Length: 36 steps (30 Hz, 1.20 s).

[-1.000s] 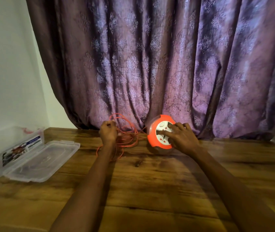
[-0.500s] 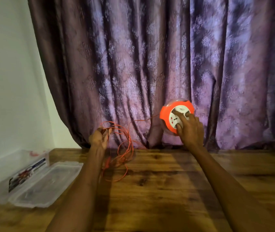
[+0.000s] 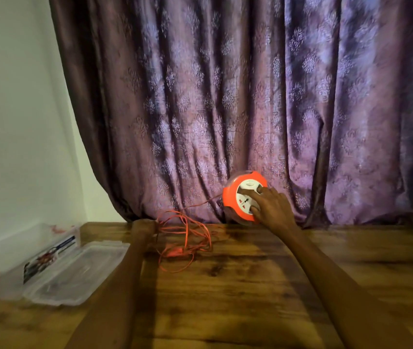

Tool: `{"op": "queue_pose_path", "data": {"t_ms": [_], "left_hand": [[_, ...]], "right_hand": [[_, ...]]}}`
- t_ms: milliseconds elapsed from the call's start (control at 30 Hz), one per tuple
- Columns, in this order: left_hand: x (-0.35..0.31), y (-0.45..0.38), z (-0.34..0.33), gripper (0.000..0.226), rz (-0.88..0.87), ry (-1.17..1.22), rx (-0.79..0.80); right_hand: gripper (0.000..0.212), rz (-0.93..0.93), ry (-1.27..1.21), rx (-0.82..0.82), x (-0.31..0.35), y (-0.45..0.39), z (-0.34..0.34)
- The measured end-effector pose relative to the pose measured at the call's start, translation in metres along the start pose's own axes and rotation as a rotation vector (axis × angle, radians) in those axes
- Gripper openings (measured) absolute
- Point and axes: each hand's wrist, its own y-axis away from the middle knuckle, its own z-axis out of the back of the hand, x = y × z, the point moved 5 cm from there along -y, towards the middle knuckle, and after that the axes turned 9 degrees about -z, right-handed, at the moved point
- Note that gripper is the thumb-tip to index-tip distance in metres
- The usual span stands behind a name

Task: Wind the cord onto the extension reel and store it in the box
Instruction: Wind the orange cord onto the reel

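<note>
Right hand (image 3: 273, 206) grip closing around the orange extension reel (image 3: 244, 196) lifted before the curtain (image 3: 225, 96), left hand (image 3: 143, 226) grip gathering loose orange cord (image 3: 187, 238) over the tabletop (image 3: 250, 285), open clear box (image 3: 57, 268) lying far left

Wooden table (image 3: 263, 298), loose orange cord (image 3: 187, 238), open clear box (image 3: 36, 250), lid (image 3: 79, 273) beside it

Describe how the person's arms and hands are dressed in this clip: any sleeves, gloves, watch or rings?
Both forearms are bare up to the bottom edge of the picture, with no sleeves in view. The left hand and right hand wear no gloves. No watch, bracelet or ring shows on either wrist or on the right hand's fingers, though the picture is dim and a little blurred.
</note>
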Motion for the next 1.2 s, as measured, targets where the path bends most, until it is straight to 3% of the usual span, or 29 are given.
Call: {"op": "queue_pose_path", "data": {"t_ms": [33,133,233,400,500,600,667,733,833,933,1033,1133,1200], "left_hand": [[-0.004,0.005,0.001,0.006,0.002,-0.043,0.026],[-0.006,0.001,0.003,0.035,-0.042,-0.087,0.073],[-0.024,0.008,-0.001,0.035,-0.096,-0.029,0.150],[-0.070,0.018,-0.011,0.043,-0.347,-0.059,0.152],[-0.101,0.036,-0.033,0.041,-0.435,0.016,0.248],[-0.112,0.060,-0.071,0.023,-0.329,0.122,0.497],[-0.106,0.075,-0.098,0.030,-0.209,0.071,0.684],[-0.091,0.084,-0.119,0.039,-0.133,-0.064,0.751],[-0.065,0.088,-0.141,0.033,-0.110,-0.015,0.596],[-0.049,0.095,-0.166,0.019,-0.092,0.418,0.571],[-0.049,0.097,-0.181,0.047,-0.166,0.730,0.438],[-0.049,0.090,-0.171,0.081,-0.267,0.678,0.218],[-0.046,0.079,-0.168,0.081,-0.307,0.646,0.200]], "right_hand": [[0.062,0.011,-0.001,0.010,0.003,0.002,-0.002],[0.061,0.037,-0.025,0.020,0.010,0.006,-0.008],[0.061,0.038,-0.025,0.003,0.015,0.008,-0.009],[0.059,0.021,-0.061,-0.041,0.018,0.006,-0.004],[0.059,0.010,-0.058,-0.041,0.021,0.004,-0.001],[0.060,0.019,-0.026,-0.048,0.023,0.005,0.000],[0.060,0.029,0.017,-0.049,0.025,0.006,-0.001],[0.060,0.037,0.061,-0.048,0.025,0.008,-0.002],[0.062,0.064,0.112,-0.051,0.023,0.007,0.000],[0.064,0.131,0.161,-0.055,0.023,0.006,0.001],[0.059,0.196,0.233,-0.045,0.021,0.006,0.001],[0.058,0.233,0.280,-0.022,0.014,0.007,0.001],[0.060,0.253,0.309,-0.015,0.007,0.010,-0.002]]}}
